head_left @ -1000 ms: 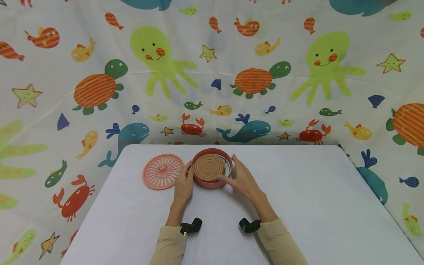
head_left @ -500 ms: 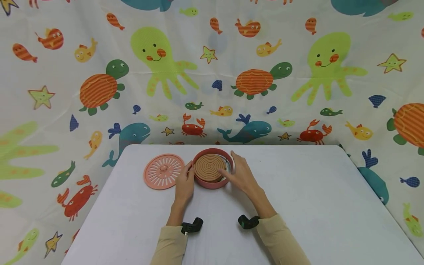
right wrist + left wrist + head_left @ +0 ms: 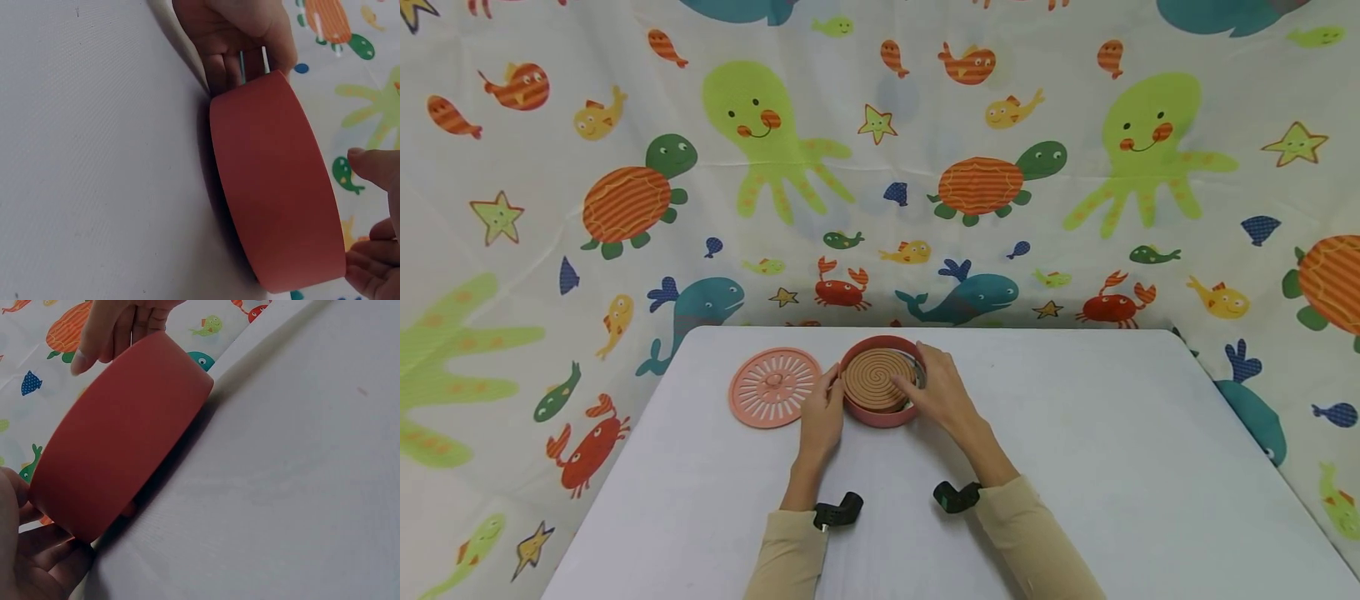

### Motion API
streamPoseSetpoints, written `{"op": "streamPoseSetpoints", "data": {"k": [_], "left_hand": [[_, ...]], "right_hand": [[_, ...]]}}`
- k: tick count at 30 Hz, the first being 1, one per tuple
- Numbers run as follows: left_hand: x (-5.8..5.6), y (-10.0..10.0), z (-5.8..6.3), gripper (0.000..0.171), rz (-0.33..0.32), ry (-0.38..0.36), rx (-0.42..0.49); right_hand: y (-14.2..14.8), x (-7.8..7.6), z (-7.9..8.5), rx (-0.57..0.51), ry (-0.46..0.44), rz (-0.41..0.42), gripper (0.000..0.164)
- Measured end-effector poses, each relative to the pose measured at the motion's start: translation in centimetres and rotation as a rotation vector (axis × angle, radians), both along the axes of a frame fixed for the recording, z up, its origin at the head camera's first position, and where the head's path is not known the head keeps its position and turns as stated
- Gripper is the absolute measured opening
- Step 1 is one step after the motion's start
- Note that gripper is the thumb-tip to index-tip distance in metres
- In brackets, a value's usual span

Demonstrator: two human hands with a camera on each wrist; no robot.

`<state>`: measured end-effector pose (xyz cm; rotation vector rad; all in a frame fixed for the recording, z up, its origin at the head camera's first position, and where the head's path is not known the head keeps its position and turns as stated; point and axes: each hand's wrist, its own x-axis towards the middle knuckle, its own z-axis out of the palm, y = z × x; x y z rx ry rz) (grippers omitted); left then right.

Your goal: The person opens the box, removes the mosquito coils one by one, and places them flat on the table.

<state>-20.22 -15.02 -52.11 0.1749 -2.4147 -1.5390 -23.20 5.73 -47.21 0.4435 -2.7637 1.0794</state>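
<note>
A round red mosquito coil box (image 3: 883,421) sits near the back of the white table, with a brown spiral mosquito coil (image 3: 876,379) lying inside. My left hand (image 3: 822,421) grips the box's left side, its fingers against the outer wall, as the right wrist view also shows. On the opposite side, my right hand (image 3: 946,392) has its fingers at the rim (image 3: 345,265). Its thumb reaches over the coil, apart from the box wall in the right wrist view. Part of a patterned base shows beside the coil's right edge.
A salmon-coloured slotted lid (image 3: 775,387) lies flat on the table, just left of the box and close to my left hand. Behind the table's back edge hangs a curtain (image 3: 910,108) printed with sea animals.
My right hand has shifted slightly left, bringing its thumb further over the coil. The left hand keeps its grip on the box; the lid stays where it lay.
</note>
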Motion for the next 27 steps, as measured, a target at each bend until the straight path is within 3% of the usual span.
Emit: {"op": "streamPoseSetpoints", "data": {"k": [5, 15, 27], "left_hand": [[0.0, 0.0, 0.0, 0.044, -0.002, -0.007, 0.001], [0.1, 0.1, 0.1, 0.043, 0.000, -0.006, -0.003], [0.2, 0.2, 0.2, 0.044, 0.006, -0.015, -0.007]], "right_hand": [[-0.5, -0.1, 0.3, 0.017, -0.004, -0.007, 0.076], [-1.7, -0.4, 0.8, 0.120, -0.123, -0.015, 0.078], [-2.4, -0.7, 0.8, 0.250, -0.090, 0.004, 0.059]]}}
